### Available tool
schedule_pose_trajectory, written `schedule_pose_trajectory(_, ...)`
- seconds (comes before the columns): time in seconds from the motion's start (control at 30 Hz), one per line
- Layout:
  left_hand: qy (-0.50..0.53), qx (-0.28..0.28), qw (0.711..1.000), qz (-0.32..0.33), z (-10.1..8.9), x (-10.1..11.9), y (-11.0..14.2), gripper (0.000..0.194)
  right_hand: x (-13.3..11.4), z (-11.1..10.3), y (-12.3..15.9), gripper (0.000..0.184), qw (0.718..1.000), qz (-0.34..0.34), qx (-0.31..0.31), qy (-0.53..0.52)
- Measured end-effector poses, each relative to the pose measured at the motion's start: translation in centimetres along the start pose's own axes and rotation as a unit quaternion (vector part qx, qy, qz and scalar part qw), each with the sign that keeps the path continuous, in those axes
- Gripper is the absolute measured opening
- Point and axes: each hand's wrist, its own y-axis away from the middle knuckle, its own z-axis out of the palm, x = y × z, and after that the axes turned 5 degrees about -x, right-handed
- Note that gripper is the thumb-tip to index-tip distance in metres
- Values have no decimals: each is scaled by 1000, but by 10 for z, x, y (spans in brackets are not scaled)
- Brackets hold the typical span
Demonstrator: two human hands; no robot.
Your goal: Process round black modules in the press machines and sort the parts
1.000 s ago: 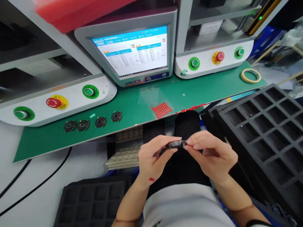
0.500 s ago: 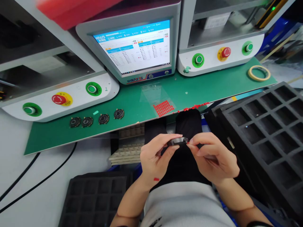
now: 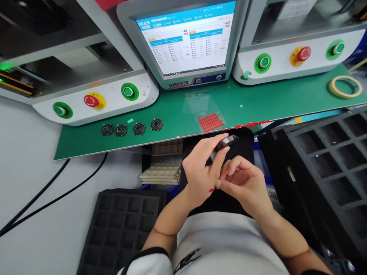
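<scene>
My left hand (image 3: 200, 168) pinches a small, glossy black rounded casing (image 3: 228, 142) between thumb and fingers, just off the bench's front edge. A small red sticker (image 3: 211, 190) lies on the skin near my left wrist. My right hand (image 3: 243, 183) is closed, fingers curled, with its thumb tip beside that sticker; whether anything is between its fingertips is hidden. On the green bench lie several round black parts (image 3: 139, 128) with small metal tabs. Close to the bench edge is a sheet of red stickers (image 3: 211, 123) on clear backing.
A monitor (image 3: 189, 46) stands at the back between two machines with green and red buttons. Loose red bits (image 3: 252, 124) line the edge of the green bench (image 3: 172, 110). A tape roll (image 3: 345, 87) lies far right. Black compartment trays (image 3: 323, 164) stand right, others (image 3: 123, 217) lower left.
My right hand has left the black casing and come down to my left wrist, beside the red sticker. My left hand has tilted the casing and raised it towards the bench. The view has shifted.
</scene>
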Motion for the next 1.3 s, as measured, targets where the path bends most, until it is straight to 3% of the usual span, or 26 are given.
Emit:
schedule_pose_trajectory(0.13, 59, -25, 998, -24, 1, -2, 1, 21, 3, -9, -2, 40, 999, 35, 7, -1)
schedule_pose_trajectory(0.2, 113, -40, 991, -60, 2, -4, 1, 21, 2, -17, 0, 29, 993, -43, 65, 86)
schedule_pose_trajectory(0.27, 179, -64, 976, -109, 3, -6, 0, 23, -2, -28, 2, 17, 958, -152, 141, 199)
schedule_pose_trajectory(0.33, 246, -100, 950, -165, 4, -5, 1, 27, -7, -39, 5, 24, 926, -199, 162, 278)
schedule_pose_trajectory(0.4, 295, -136, 921, -214, 7, -5, 4, 27, -12, -48, 9, 34, 931, -174, 118, 297)
schedule_pose_trajectory(0.53, 342, -199, 883, -254, 23, -7, 8, 25, -19, -65, 18, 28, 966, -103, 37, 234)
schedule_pose_trajectory(0.6, 332, -229, 882, -243, 31, -9, 9, 23, -21, -81, 20, 28, 972, -78, 66, 211)
schedule_pose_trajectory(0.63, 316, -236, 889, -231, 35, -11, 9, 23, -22, -92, 20, 28, 968, -79, 113, 210)
schedule_pose_trajectory(0.7, 274, -237, 908, -210, 39, -15, 9, 22, -25, -121, 19, 28, 930, -121, 261, 230)
schedule_pose_trajectory(0.77, 244, -243, 916, -207, 41, -20, 9, 20, -27, -154, 14, 31, 853, -174, 410, 271)
schedule_pose_trajectory(0.83, 232, -262, 910, -220, 41, -25, 11, 20, -29, -183, 9, 37, 791, -178, 483, 329)
schedule_pose_trajectory(0.93, 221, -275, 909, -223, 40, -30, 13, 19, -31, -208, 2, 43, 774, -122, 478, 397)
schedule_pose_trajectory(1.03, 211, -276, 912, -216, 39, -35, 14, 19, -34, -211, -1, 38, 759, -84, 460, 452)
schedule_pose_trajectory(1.13, 206, -270, 915, -218, 35, -40, 13, 20, -38, -203, 0, 34, 721, -66, 454, 520)
schedule_pose_trajectory(1.2, 203, -261, 918, -221, 31, -44, 12, 20, -37, -197, 4, 47, 689, -49, 434, 579)
schedule_pose_trajectory(1.3, 201, -247, 921, -227, 25, -48, 12, 20, -33, -192, 5, 65, 620, -5, 407, 671)
